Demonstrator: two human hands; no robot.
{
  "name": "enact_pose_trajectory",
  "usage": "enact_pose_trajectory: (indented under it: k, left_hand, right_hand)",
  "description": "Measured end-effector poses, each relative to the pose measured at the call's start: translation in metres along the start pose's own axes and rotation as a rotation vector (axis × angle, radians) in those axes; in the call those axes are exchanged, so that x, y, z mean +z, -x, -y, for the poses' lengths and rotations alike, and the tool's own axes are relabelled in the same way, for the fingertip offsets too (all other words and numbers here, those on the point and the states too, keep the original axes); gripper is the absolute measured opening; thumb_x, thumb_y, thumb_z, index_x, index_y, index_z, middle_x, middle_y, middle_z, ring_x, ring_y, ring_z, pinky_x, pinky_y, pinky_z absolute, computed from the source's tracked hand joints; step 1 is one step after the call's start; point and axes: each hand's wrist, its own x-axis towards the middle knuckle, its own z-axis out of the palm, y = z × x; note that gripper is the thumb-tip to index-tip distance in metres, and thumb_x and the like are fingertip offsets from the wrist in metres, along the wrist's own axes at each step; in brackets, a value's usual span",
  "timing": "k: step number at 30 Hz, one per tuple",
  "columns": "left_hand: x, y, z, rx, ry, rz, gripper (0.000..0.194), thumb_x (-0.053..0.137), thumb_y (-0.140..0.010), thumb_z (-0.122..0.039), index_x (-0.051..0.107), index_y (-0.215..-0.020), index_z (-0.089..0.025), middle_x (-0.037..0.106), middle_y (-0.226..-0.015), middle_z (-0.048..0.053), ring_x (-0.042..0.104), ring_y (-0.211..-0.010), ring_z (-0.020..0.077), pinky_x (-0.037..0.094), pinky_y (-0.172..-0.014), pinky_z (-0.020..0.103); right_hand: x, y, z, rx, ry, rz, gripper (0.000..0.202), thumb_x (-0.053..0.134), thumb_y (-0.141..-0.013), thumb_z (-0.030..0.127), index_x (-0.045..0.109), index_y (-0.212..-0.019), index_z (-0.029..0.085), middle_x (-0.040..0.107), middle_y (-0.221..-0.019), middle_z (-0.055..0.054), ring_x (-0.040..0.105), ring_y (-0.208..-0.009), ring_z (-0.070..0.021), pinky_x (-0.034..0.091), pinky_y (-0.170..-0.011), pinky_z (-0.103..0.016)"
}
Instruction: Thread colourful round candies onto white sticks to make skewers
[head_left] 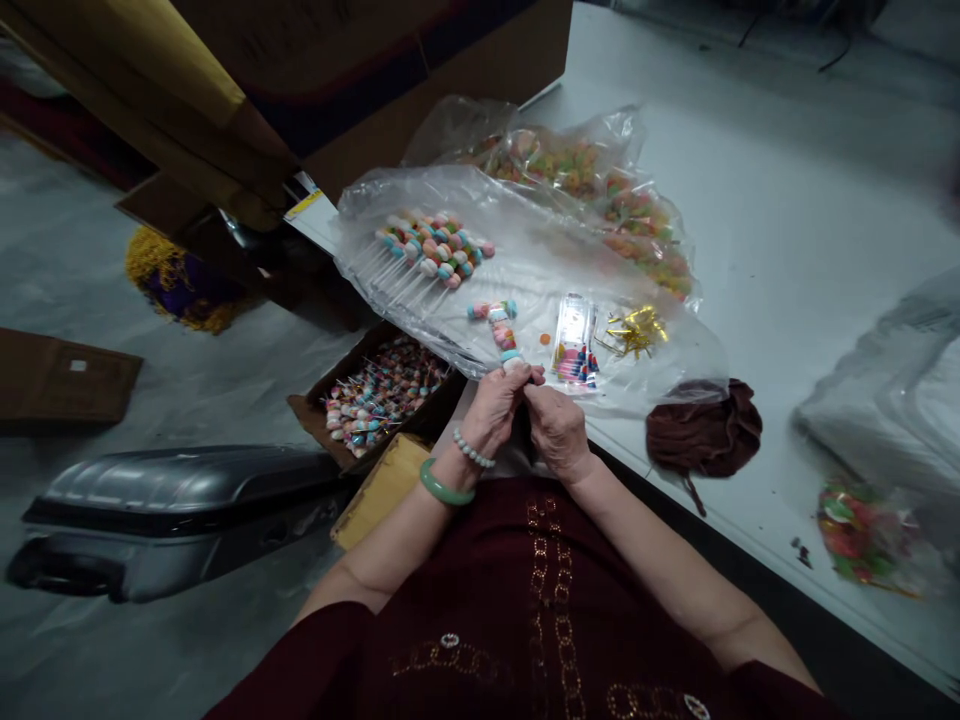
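A candy skewer with pastel pieces points away from me over the plastic sheet, shiny as if wrapped. My left hand, with a bead bracelet and a green bangle on its wrist, is closed around its lower end. Pressed close beside it, my right hand is closed in a pinch; what its fingers hold is hidden. Beyond the hands are a stack of clear printed wrappers, a bunch of gold twist ties and an orange candy piece. Several more candy skewers lie in a pile at the left.
Bags of colourful gummies lie at the back of the white table. A carton of wrapped skewers stands below its left edge, near a grey suitcase. Brown cloth and another candy bag are at right.
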Motion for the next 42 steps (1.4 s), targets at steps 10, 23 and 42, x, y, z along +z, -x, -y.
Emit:
enact_pose_trajectory:
  k: [10,23,42]
  left_hand:
    - [0.02,0.009,0.0,-0.192,0.234,-0.07,0.015,0.061,-0.087,-0.022,0.067,-0.08,-0.01,0.065,-0.075,0.004,0.061,-0.069,0.0093,0.051,-0.072,0.02]
    - [-0.006,0.012,0.001,0.144,-0.26,0.172,0.022,0.08,-0.069,-0.028,0.071,-0.081,-0.012,0.069,-0.08,0.004,0.06,-0.072,0.0106,0.046,-0.072,0.022]
    - [-0.021,-0.005,0.015,0.289,-0.458,-0.085,0.038,0.064,-0.078,-0.044,0.045,-0.059,-0.017,0.032,-0.05,-0.007,0.025,-0.046,0.0055,0.019,-0.045,0.02]
  right_hand:
    - [-0.009,-0.018,0.015,0.159,-0.042,-0.007,0.022,0.045,-0.095,0.024,0.061,-0.079,0.021,0.062,-0.082,-0.009,0.053,-0.085,-0.0211,0.039,-0.083,-0.037]
    - [-0.024,-0.021,0.001,0.731,-0.833,-0.139,0.016,0.067,-0.07,0.034,0.062,-0.074,0.02,0.06,-0.075,0.0,0.053,-0.074,-0.0144,0.045,-0.07,-0.027]
    - [-0.045,-0.074,-0.087,0.702,0.234,0.019,0.013,0.053,-0.077,0.018,0.065,-0.074,0.016,0.065,-0.088,-0.015,0.058,-0.089,-0.026,0.042,-0.081,-0.038]
